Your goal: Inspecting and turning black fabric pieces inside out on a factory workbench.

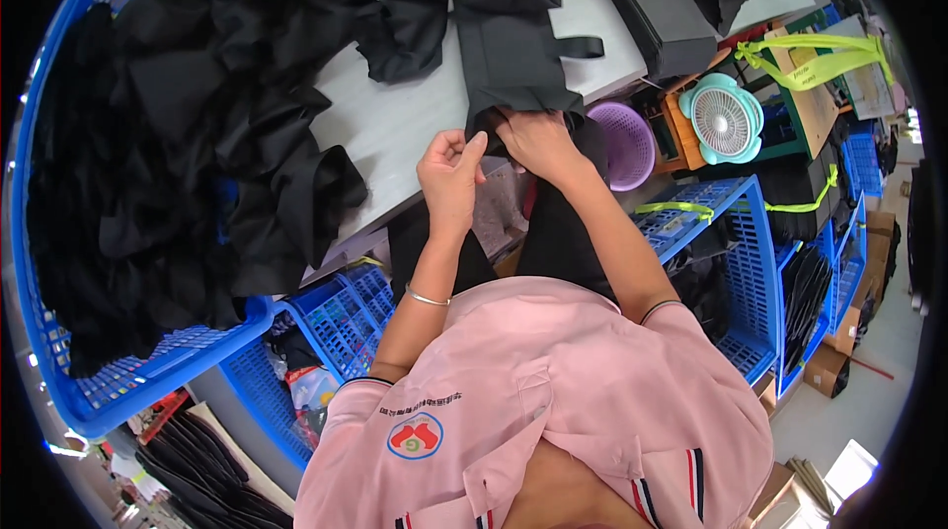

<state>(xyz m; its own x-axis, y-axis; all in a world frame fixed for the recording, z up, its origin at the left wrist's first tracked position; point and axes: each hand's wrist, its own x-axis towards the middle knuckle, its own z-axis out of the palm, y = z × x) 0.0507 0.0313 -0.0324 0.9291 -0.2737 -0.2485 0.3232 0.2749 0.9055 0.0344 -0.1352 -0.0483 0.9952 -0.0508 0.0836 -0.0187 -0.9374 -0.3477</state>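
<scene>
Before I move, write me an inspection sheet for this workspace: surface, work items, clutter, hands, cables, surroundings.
Surface: pale table, partly covered with black cloth.
Work items: bag-like black fabric piece with strap loops, at the table's near edge.
Clutter: heaped black cloth pieces in a blue basket and on the table; dark stack farther right.
Hands: left hand curled beside the fabric piece, grip unclear; right hand at its near end, fingertips hidden.
Cables: nothing seen.
Surroundings: purple basket, teal fan, blue crate, all rightward.
</scene>
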